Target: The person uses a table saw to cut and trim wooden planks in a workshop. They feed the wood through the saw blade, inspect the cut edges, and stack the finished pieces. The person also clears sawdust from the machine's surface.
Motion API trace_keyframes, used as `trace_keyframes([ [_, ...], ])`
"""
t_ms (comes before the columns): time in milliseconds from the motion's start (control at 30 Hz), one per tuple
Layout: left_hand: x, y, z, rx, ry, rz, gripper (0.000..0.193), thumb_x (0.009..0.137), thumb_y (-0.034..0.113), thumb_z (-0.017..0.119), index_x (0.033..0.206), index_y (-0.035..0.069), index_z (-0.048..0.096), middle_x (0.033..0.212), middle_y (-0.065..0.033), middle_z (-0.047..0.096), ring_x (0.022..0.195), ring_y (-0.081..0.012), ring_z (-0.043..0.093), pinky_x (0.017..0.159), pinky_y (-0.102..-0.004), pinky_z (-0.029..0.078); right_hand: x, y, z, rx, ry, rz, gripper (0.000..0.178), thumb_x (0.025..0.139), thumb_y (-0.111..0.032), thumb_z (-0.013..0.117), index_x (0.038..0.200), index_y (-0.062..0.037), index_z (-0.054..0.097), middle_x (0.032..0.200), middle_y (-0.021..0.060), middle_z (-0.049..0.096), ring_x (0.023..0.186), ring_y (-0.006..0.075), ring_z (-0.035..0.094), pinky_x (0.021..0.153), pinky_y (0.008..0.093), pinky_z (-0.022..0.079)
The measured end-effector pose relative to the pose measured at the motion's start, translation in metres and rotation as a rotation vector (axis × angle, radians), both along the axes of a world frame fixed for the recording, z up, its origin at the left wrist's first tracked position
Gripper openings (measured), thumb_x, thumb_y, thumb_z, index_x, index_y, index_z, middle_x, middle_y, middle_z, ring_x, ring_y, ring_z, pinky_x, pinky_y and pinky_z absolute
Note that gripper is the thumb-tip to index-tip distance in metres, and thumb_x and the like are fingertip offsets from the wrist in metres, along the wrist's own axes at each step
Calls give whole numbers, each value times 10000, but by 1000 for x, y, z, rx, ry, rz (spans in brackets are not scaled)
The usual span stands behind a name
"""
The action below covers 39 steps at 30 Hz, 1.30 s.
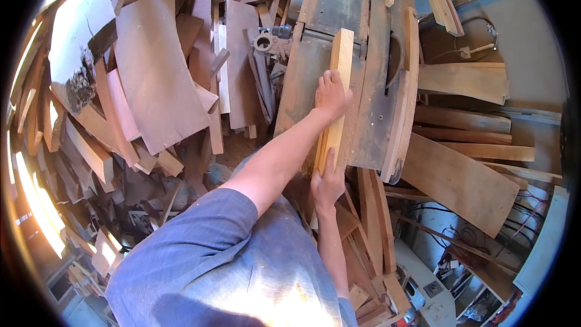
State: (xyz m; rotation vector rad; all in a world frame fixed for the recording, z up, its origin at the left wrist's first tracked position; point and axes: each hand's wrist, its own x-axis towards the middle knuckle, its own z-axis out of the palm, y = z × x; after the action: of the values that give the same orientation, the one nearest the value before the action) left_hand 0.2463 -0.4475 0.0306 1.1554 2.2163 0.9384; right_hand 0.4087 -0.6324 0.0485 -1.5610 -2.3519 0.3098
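Note:
A long, squared strip of pale wood [342,54] lies lengthwise on the worn metal bed of a woodworking machine [296,106], its far end reaching toward a crosswise gap in the bed. My left hand [331,94] is closed over the strip around its middle, fingers wrapped across the top. At the near end, my right hand [328,184] grips the strip from behind, with a finger stretched along it. Part of the right hand's grip is hidden under the wood.
Planks and offcuts [160,72] are heaped on the left. A second metal table [378,109] with a narrow slot adjoins on the right, edged by a wooden rail [408,85]. More boards [463,181] and loose cables [448,236] lie beyond it. A metal bracket [264,42] juts from the machine's left side.

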Motion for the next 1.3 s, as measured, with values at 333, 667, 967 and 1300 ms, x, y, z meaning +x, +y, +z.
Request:
trace_keyframes([
  [333,-31,57,-9,78,59,-23,669,863,303,702,1345,-53,405,1332,-290,491,1233,-464,486,1070,-537,422,-33,54,2,-30,8,-15,795,760,-84,702,1530,-144,516,747,164,530,692,361,573,627,491,477],
  [667,-86,151,-21,134,177,-51,637,856,324,715,1266,-76,436,1267,-328,549,1202,-490,523,1051,-536,430,-86,141,8,-135,10,-62,793,797,-101,687,1558,-167,477,808,167,577,772,375,611,692,491,526],
  [967,-129,231,-13,28,220,-124,673,878,369,696,1293,-91,434,1274,-334,563,1208,-490,542,1060,-532,432,-128,213,-6,-53,13,-115,773,803,-100,668,1549,-219,500,833,149,596,791,334,625,672,464,550],
  [1300,-171,311,-25,55,288,-153,707,866,423,701,1273,-106,467,1209,-352,610,1157,-501,595,1036,-537,456,-166,286,-6,-102,65,-141,744,820,-95,678,1536,-204,511,917,175,630,856,325,658,660,433,604],
])
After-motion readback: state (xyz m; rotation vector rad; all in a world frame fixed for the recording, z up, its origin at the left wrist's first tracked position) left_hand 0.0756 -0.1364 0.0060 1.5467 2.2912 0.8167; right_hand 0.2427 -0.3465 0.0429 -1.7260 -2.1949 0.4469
